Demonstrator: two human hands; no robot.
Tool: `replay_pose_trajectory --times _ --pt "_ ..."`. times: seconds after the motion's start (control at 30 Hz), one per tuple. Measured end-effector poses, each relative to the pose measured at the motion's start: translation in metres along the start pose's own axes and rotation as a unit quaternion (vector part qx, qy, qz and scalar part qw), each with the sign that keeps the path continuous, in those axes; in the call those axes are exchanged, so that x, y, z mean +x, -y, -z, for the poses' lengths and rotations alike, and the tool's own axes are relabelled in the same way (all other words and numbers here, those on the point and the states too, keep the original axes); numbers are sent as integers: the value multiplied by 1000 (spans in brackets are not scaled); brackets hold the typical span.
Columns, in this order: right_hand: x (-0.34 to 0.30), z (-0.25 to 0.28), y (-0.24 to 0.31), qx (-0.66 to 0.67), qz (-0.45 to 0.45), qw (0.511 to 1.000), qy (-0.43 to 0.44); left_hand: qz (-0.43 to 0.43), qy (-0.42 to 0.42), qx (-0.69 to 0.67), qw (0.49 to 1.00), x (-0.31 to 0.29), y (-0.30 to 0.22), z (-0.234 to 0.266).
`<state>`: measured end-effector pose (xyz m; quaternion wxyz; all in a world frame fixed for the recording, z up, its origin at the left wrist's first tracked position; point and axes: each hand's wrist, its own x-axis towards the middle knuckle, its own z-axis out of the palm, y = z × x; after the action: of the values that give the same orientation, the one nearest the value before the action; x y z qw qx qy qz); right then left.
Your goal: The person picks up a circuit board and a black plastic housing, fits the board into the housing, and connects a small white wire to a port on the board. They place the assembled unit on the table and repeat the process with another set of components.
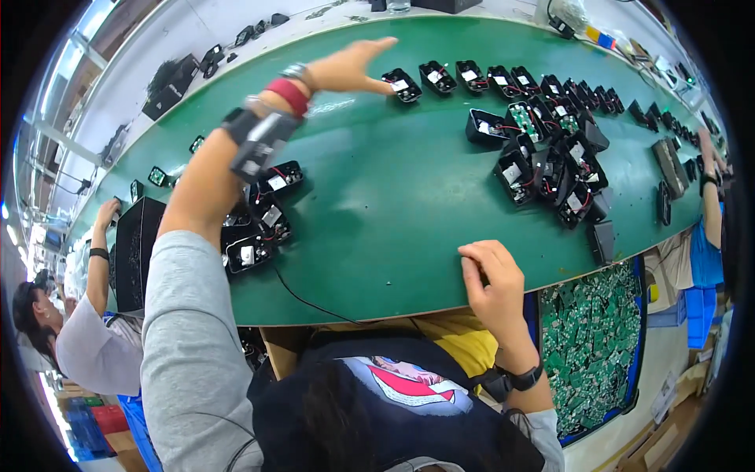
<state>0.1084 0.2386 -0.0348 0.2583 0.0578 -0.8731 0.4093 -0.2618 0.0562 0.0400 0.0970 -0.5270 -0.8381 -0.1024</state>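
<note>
My left hand [351,68] reaches far across the green table, its fingers stretched out and apart. The thumb tip is at the rim of an open black plastic housing [402,86], which has a white label and wires inside; whether it touches I cannot tell. My right hand [494,275] hovers over the near edge of the table with its fingers curled in, and no thing shows in it. From the first housing, a row of similar housings [472,76] runs rightward along the far side. A pile of housings [550,169] with red wires lies right of centre.
Another cluster of housings [271,216] sits beneath my left forearm, beside a thin black cable [303,299]. A bin of green circuit boards [591,346] stands below the table at right. Co-workers are at left [98,338] and at right [708,236]. A black box [138,252] stands left.
</note>
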Motion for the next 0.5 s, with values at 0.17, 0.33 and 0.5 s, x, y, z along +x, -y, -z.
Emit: replay_pose_trajectory --times 0.17,0.33,0.5 --pt "-4 -8 -6 -74 43 994 -68 54 23 72 996 42 -62 -72" --pt "-8 -7 -1 -88 53 990 -93 73 -78 32 994 67 -67 -75" --pt "-11 -11 -4 -71 79 989 -107 -6 -146 -88 985 18 -95 -11"
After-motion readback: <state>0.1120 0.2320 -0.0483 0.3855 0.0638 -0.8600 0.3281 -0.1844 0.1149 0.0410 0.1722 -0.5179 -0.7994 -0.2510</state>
